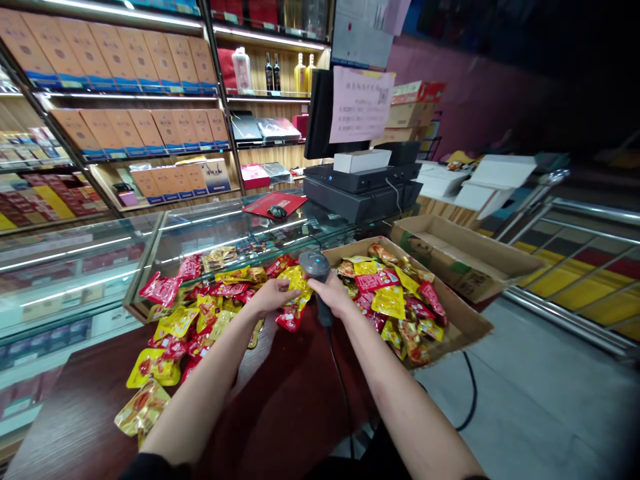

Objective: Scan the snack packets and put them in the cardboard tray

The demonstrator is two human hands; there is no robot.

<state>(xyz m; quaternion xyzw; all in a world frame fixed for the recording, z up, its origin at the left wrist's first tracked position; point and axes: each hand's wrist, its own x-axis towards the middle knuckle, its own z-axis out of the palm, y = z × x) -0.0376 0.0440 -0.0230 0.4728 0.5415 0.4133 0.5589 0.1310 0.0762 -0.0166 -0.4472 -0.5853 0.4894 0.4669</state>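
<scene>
My right hand (pixel 333 293) is wrapped round a dark handheld scanner (pixel 315 265), whose cable (pixel 340 367) hangs down across the dark red table (pixel 295 400). Just left of the scanner, my left hand (pixel 275 295) has its fingers at a yellow snack packet (pixel 296 283), closed on its edge. A red packet (pixel 289 319) lies directly below that one. Many yellow, red and gold packets (pixel 177 323) are heaped loosely to the left, partly behind my left forearm. On the right, a shallow cardboard box (pixel 463 323) holds more packets of the same kinds.
An empty-looking carton (pixel 450 263) stands beyond the box, near a metal railing (pixel 590 213). Behind the glass counter (pixel 220 227) are a monitor (pixel 320 113), a mouse (pixel 277 211) on a red pad and shelves of boxed goods (pixel 135 53).
</scene>
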